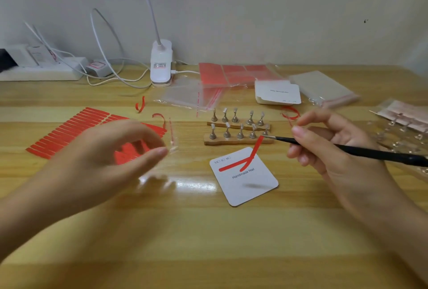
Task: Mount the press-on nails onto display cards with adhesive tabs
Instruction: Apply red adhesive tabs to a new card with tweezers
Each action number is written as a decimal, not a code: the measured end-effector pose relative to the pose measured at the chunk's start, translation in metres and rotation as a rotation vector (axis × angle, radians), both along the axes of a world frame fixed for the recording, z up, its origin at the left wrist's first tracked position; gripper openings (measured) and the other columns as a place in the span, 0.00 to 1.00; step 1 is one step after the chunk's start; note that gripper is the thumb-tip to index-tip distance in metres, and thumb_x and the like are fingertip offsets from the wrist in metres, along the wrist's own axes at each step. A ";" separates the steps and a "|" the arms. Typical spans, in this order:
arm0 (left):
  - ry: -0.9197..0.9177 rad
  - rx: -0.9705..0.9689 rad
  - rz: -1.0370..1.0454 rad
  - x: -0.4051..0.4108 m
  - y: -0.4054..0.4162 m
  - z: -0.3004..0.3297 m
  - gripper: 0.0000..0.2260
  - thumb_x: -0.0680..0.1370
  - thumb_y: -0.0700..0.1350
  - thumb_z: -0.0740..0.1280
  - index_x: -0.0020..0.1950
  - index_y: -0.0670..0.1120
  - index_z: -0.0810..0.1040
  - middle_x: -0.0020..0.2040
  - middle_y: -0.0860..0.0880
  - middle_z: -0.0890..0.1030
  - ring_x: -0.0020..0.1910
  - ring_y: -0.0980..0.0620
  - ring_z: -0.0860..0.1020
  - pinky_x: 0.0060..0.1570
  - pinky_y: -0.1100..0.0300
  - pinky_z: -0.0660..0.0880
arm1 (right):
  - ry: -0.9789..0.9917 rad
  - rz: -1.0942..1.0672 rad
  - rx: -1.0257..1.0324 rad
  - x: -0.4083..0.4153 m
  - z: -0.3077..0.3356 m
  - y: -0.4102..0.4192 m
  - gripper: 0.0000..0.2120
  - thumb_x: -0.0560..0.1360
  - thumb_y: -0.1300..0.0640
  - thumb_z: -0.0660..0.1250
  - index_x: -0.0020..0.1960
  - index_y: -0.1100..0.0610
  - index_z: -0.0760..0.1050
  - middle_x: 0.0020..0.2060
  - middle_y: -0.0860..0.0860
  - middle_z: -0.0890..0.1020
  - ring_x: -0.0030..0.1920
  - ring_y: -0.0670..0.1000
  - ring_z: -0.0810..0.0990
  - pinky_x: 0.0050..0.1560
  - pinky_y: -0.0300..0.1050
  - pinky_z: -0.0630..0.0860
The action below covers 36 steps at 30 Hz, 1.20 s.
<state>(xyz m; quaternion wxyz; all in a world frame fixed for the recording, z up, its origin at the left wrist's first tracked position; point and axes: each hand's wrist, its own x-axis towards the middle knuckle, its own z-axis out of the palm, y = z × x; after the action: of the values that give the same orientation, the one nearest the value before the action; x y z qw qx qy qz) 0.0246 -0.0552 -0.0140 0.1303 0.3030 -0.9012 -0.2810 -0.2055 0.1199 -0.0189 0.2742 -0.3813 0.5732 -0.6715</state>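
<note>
The left hand (111, 149) hovers low over the table (208, 242), palm down and blurred, its fingers loosely curved with the thumb under them; it holds nothing that can be made out. Beneath and behind it lies a sheet of red tabs (69, 131) in slanting rows, and a small clear bag (172, 135) lies just beside the fingertips. Two curled red strips (140, 104) lie behind the sheet.

In the middle, a white card (245, 182) lies flat and tilted on the table, printed "Handmade Nail", with small size boxes along its upper left corner that are too fine to read surely. A red liner (245, 161) is stuck across its upper part; one end rises off the card to the tip of a black tool (347, 149). Behind the card, two wooden bars (238, 141) carry metal stands (235, 117) with pale nails on top.

The right hand (335, 147) grips the tool like a pen, thumb and forefinger pinching it, the tip pointing left. Farther back sit a card stack (278, 95), its print upside down, and red sheets (231, 74) in clear bags.
</note>
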 end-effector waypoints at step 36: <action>-0.209 0.602 0.018 -0.073 0.048 -0.002 0.09 0.72 0.48 0.71 0.31 0.49 0.82 0.20 0.55 0.70 0.19 0.55 0.65 0.20 0.68 0.62 | 0.741 -0.068 0.175 0.005 -0.026 0.027 0.04 0.68 0.51 0.66 0.42 0.45 0.72 0.35 0.46 0.78 0.34 0.45 0.76 0.31 0.32 0.70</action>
<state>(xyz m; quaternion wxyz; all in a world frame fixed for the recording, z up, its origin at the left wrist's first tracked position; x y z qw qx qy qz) -0.0489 -0.0072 -0.0163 -0.0561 0.3633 -0.7832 -0.5014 -0.2009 0.1470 -0.0449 0.0576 -0.5541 0.7011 -0.4451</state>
